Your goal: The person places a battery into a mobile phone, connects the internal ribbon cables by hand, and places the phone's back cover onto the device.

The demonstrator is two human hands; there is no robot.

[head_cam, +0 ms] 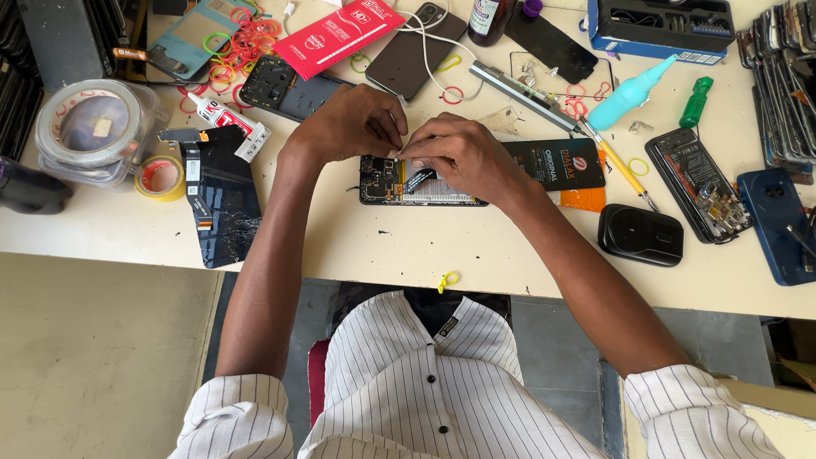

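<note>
Both hands met over an opened phone point(399, 181) that lay flat on the cream tabletop point(408, 246), its back cover off and its circuit board and connectors exposed. The left hand point(353, 125) was curled, fingertips pinched together at the upper edge of the opened phone; the right hand point(459, 155) was likewise closed in a pinch, thumb and forefinger meeting the left hand's fingers just above the phone's middle. Whatever small part they gripped between them was too small to make out. Just right of the opened phone, partly under the right wrist, lay a black card package point(557, 161) with an orange patch point(583, 199) touching its lower edge. Farther right of the opened phone sat a black rounded case point(640, 235), and beyond it another stripped phone point(699, 184) and a blue phone point(778, 223) near the tabletop's edge. Left of the opened phone lay a cracked black screen panel point(219, 197), with a yellow tape roll point(161, 177) and a larger grey tape roll point(93, 126) beyond that. Above the opened phone were a glue tube point(223, 117), a scatter of coloured rubber bands point(242, 42), a red packet point(338, 36), a dark phone with a white cable point(416, 49), a teal squeeze bottle point(631, 92) and a green-handled screwdriver point(695, 102). Below the opened phone, a yellow rubber band point(448, 280) rested at the tabletop's near edge.
</note>
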